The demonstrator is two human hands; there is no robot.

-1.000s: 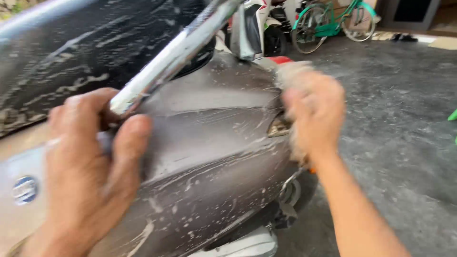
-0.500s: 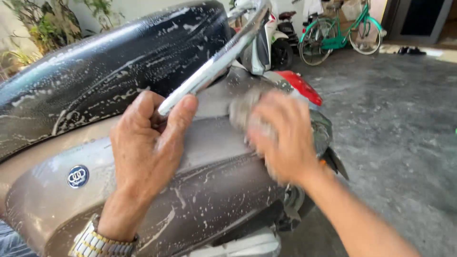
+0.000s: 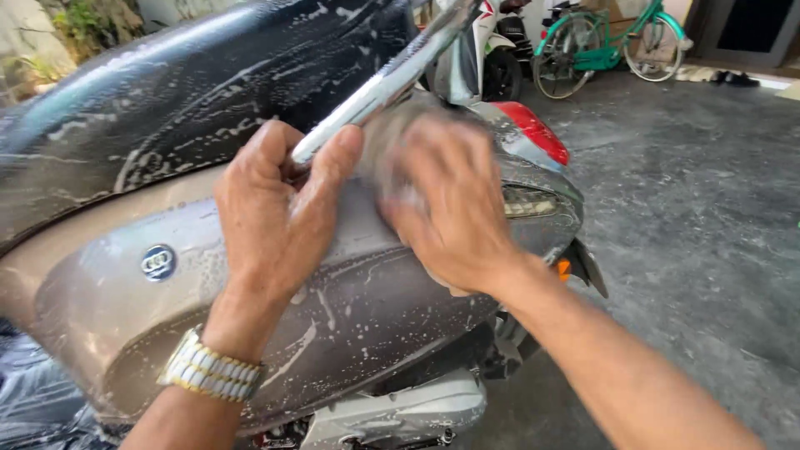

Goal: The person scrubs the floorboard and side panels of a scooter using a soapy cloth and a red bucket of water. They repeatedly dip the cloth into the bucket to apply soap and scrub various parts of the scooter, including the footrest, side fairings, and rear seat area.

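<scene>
The rough grey concrete floor carries a soapy grey-brown scooter. At one o'clock stands a green bicycle.

Left hand gripping chrome grab rail, right hand pressing wet cloth on soapy scooter panel

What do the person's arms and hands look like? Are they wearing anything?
Both arms are bare, with no sleeves or gloves showing. The left hand has a gold and silver banded watch on its wrist. The right hand wears nothing. Soapy foam speckles both hands.
</scene>
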